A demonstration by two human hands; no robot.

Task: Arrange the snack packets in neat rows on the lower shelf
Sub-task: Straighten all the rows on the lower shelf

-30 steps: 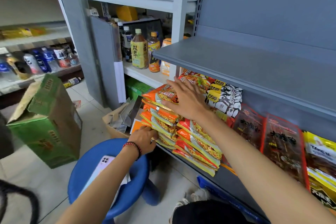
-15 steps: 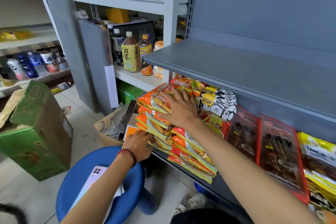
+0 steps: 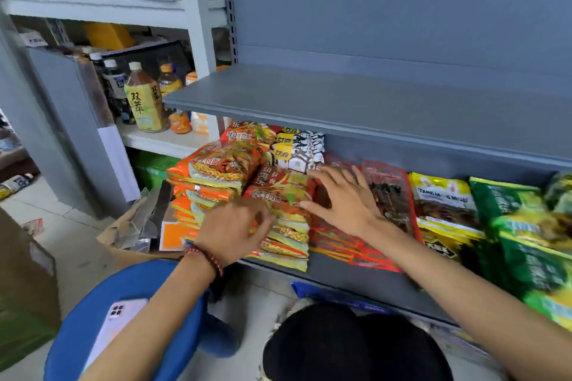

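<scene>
Colour riot down on the blue-grey lower shelf (image 3: 356, 281)

Orange noodle packets (image 3: 216, 170) with yellow trim and noodle photos, red noodle packets (image 3: 278, 185) with green and yellow bands, and black-white-and-yellow packets (image 3: 297, 148). Then clear pouches (image 3: 390, 192) with red borders and dark insides, yellow packets (image 3: 439, 195) with dark lettering, and deep green packets (image 3: 526, 226). The stool (image 3: 93, 318) is bright blue, the phone (image 3: 120, 315) pale lilac, the bead bracelet (image 3: 205, 257) dark red. The tea bottle (image 3: 144, 102) has a yellow-green label.

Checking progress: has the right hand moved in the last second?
Yes, rightward. The right hand was left of the black-and-white packets; now it lies below their right end.
</scene>
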